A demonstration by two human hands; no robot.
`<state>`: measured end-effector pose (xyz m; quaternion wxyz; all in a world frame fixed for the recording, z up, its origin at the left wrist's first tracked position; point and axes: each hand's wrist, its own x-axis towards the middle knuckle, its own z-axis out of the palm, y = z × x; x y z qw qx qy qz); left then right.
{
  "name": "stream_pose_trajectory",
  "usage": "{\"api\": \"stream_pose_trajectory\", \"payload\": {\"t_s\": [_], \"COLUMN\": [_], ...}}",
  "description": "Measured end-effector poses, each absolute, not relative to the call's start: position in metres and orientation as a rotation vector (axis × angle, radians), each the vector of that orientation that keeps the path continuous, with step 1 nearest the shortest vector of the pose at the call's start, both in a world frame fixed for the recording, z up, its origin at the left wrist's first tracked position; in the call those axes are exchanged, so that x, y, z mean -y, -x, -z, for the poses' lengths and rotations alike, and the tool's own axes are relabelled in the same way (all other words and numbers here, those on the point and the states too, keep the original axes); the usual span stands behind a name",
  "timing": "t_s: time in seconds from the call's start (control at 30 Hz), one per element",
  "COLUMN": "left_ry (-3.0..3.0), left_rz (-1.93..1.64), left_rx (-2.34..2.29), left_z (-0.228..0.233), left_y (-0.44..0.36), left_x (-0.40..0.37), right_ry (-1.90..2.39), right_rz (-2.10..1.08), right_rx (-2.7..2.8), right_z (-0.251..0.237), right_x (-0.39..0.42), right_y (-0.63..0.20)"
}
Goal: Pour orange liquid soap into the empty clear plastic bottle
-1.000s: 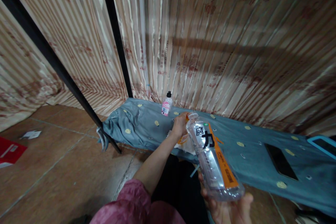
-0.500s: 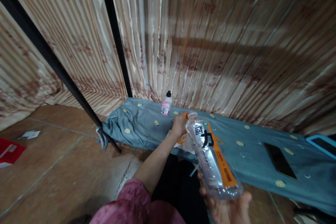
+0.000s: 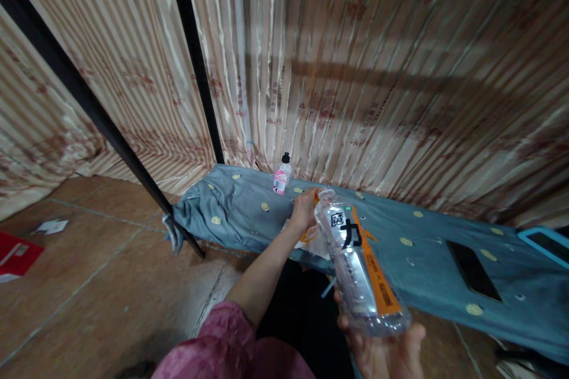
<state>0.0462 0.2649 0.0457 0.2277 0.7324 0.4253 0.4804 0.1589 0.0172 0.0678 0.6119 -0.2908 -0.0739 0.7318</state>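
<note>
A clear plastic drink bottle [image 3: 355, 266] with a silver and orange label is tilted in front of me, its neck pointing up and left. My right hand [image 3: 382, 349] grips it around the base from below. At the uncapped mouth, my left hand [image 3: 304, 208] is closed, with an orange bottle cap [image 3: 317, 194] at its fingertips, partly hidden by the fingers. A crumpled white and orange wrapper [image 3: 313, 243] lies on the cloth beneath, partly behind the bottle and left wrist.
A small pink-labelled bottle with black cap [image 3: 281, 175] stands on the cloth-covered bench [image 3: 242, 207]. To the right lie a dark phone [image 3: 473, 271] and a blue-rimmed object [image 3: 544, 243]. Black metal posts [image 3: 195, 59] frame the bench before a striped curtain [image 3: 333, 83]. A red box [image 3: 18, 251] sits on the floor.
Almost nothing differs. Both hands and the bottle keep the same position, with only a very slight shift of the view.
</note>
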Motion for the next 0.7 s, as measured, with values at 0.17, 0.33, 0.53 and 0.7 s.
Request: {"api": "stream_pose_trajectory", "payload": {"t_s": [0.17, 0.33, 0.53, 0.7], "left_ry": [-2.017, -2.009, -2.015, -2.009], "left_rz": [-1.324, -1.326, -1.317, -1.286], "left_rx": [-1.165, -1.173, -1.182, -1.203], "left_z": [-0.0461, -0.0471, -0.0457, -0.0477], "left_y": [-0.0461, -0.0460, -0.0466, -0.0464], "left_x": [-0.2649, -0.2642, -0.2652, -0.2643], "right_ry": [0.659, 0.669, 0.662, 0.671], "right_rz": [-1.697, -1.702, -1.701, -1.697], "right_rx": [0.163, 0.151, 0.154, 0.175], "right_z": [-0.0688, -0.0695, -0.0698, -0.0686], "right_x": [-0.0173, -0.0179, -0.0172, -0.0175], "right_y": [-0.1584, -0.1585, -0.1577, -0.1590]}}
